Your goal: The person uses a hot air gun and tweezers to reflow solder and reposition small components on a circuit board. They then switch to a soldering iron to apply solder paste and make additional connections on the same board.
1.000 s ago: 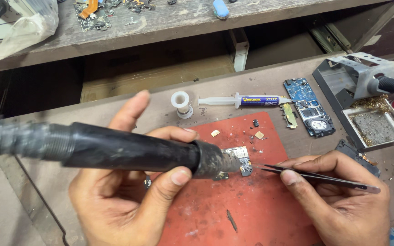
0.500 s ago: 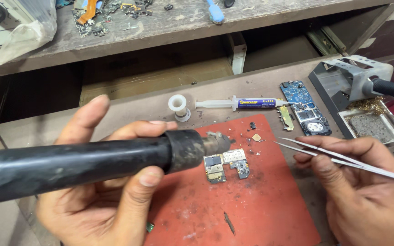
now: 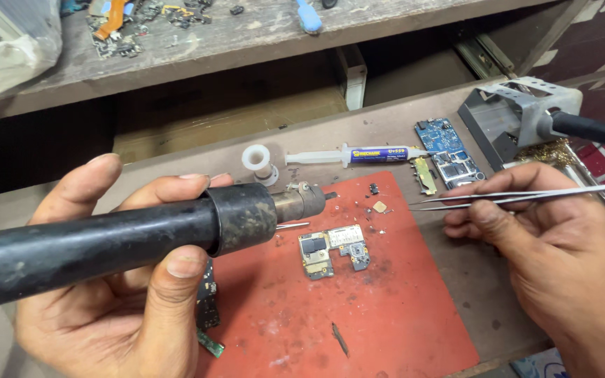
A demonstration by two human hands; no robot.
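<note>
Firmly wrapped, left hand (image 3: 117, 280) around black hot-air gun handle (image 3: 106, 245), nozzle (image 3: 302, 201) pointing toward 3 o'clock. Right hand (image 3: 561, 259) pinched shut on metal tweezers (image 3: 512, 197), tips aimed at 9 o'clock. Between both hands, small circuit board (image 3: 334, 250) flat on red mat (image 3: 358, 308), bare mat toward 6 o'clock. Flux syringe (image 3: 358, 154) at 12 o'clock on tabletop (image 3: 197, 157).

A worn wooden bench (image 3: 386, 133) was covered near the middle by a red mat (image 3: 358, 322), with a syringe (image 3: 358, 155), a white spool (image 3: 257, 159) and a blue circuit board (image 3: 448, 150) laid beyond it.
</note>
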